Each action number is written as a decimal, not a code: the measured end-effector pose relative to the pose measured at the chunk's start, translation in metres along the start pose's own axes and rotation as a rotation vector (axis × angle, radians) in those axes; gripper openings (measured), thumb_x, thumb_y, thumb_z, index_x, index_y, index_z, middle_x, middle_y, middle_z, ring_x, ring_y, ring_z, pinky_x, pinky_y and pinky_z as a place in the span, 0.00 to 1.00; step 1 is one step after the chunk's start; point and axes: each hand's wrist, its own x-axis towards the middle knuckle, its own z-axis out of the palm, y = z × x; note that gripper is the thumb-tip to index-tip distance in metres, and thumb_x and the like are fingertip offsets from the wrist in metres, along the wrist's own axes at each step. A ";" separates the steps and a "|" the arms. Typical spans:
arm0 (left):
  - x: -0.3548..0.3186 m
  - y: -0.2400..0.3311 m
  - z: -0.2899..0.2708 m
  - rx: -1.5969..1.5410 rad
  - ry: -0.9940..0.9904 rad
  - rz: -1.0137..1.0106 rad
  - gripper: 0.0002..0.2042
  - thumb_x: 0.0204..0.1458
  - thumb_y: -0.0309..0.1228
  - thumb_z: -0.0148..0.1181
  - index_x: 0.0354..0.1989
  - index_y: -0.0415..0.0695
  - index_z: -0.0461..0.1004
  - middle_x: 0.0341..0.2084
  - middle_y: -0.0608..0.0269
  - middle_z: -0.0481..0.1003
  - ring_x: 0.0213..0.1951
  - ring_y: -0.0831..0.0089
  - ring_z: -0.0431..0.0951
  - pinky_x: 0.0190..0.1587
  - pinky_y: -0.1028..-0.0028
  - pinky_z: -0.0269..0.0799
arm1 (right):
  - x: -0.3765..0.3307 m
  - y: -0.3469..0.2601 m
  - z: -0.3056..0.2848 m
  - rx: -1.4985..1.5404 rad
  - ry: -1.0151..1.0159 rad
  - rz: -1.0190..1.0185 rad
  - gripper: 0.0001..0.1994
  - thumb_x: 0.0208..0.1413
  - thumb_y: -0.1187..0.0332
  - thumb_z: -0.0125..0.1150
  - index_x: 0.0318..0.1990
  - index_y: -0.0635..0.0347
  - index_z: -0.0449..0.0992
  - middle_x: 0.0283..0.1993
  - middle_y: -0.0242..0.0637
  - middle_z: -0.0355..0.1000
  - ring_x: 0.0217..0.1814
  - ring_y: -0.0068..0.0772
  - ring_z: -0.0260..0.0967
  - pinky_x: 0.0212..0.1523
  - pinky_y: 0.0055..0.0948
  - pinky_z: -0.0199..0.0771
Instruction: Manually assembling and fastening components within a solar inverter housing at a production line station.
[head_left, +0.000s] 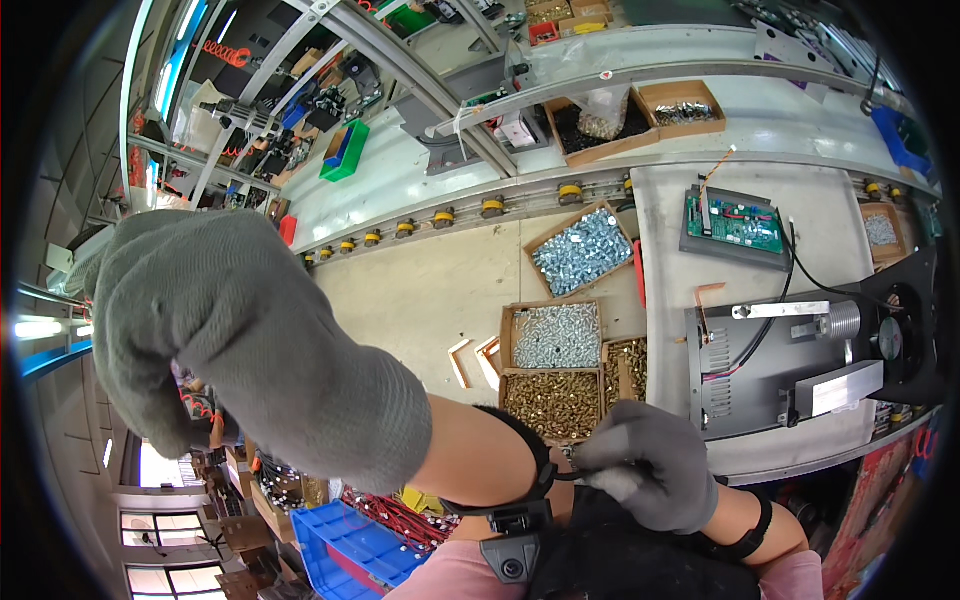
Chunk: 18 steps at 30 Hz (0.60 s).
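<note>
My left hand (220, 330), in a grey knit glove, is raised large at the left, its fingers loosely curled with nothing visible in them. Around my left forearm runs a black strap (520, 430) with a buckle (520, 516) and a dark device (512, 570) beside it. My right hand (650, 468), also gloved in grey, pinches the loose end of this strap near the left elbow. Another black band (752, 530) circles my right forearm. Ahead of the right hand, a cardboard box of brass-coloured fasteners (550, 405) sits on the bench.
Boxes of silvery fasteners (556, 336) and bluish fasteners (583, 250) stand farther back. At right, a grey board (750, 180) carries a green circuit board (735, 222) and a dark metal housing (770, 370) with a fan (893, 338). A roller rail (443, 217) crosses behind. Lower left is a blue bin (340, 550).
</note>
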 end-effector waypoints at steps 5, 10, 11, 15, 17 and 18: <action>-0.005 -0.011 0.007 0.033 0.031 0.048 0.12 0.53 0.35 0.56 0.24 0.39 0.71 0.11 0.62 0.70 0.09 0.73 0.69 0.07 0.70 0.70 | 0.013 0.002 0.002 0.104 0.024 0.088 0.09 0.49 0.76 0.61 0.39 0.65 0.76 0.32 0.41 0.72 0.31 0.34 0.71 0.32 0.27 0.69; -0.007 -0.015 0.000 -0.004 0.028 -0.008 0.13 0.54 0.36 0.55 0.25 0.39 0.71 0.11 0.63 0.69 0.09 0.75 0.69 0.07 0.70 0.70 | 0.019 0.002 0.002 0.131 -0.021 0.058 0.09 0.50 0.76 0.60 0.39 0.66 0.78 0.30 0.40 0.70 0.30 0.33 0.69 0.32 0.25 0.68; -0.006 -0.016 -0.001 -0.032 0.035 0.027 0.13 0.55 0.37 0.55 0.25 0.39 0.71 0.11 0.63 0.69 0.09 0.75 0.69 0.07 0.71 0.70 | 0.019 0.003 0.001 0.132 -0.022 0.058 0.09 0.50 0.76 0.60 0.39 0.66 0.78 0.30 0.40 0.70 0.30 0.33 0.69 0.32 0.25 0.68; -0.009 -0.016 -0.010 0.004 0.037 -0.041 0.13 0.56 0.36 0.53 0.25 0.40 0.71 0.12 0.63 0.69 0.10 0.75 0.69 0.08 0.72 0.69 | 0.015 0.007 0.010 0.163 0.030 0.152 0.16 0.47 0.74 0.65 0.46 0.62 0.73 0.30 0.37 0.70 0.27 0.30 0.67 0.31 0.25 0.68; -0.012 -0.013 -0.013 0.036 0.035 -0.083 0.13 0.57 0.35 0.52 0.25 0.40 0.71 0.12 0.63 0.70 0.11 0.76 0.69 0.09 0.73 0.69 | 0.016 0.005 0.012 0.239 0.106 0.262 0.19 0.46 0.74 0.66 0.48 0.61 0.71 0.30 0.36 0.70 0.26 0.29 0.67 0.31 0.25 0.69; -0.012 -0.008 -0.013 0.043 0.032 -0.079 0.13 0.57 0.35 0.52 0.25 0.40 0.71 0.12 0.63 0.70 0.11 0.76 0.69 0.09 0.73 0.69 | 0.022 0.004 0.008 0.036 0.083 0.307 0.20 0.46 0.73 0.67 0.49 0.60 0.70 0.30 0.35 0.71 0.26 0.28 0.67 0.31 0.25 0.69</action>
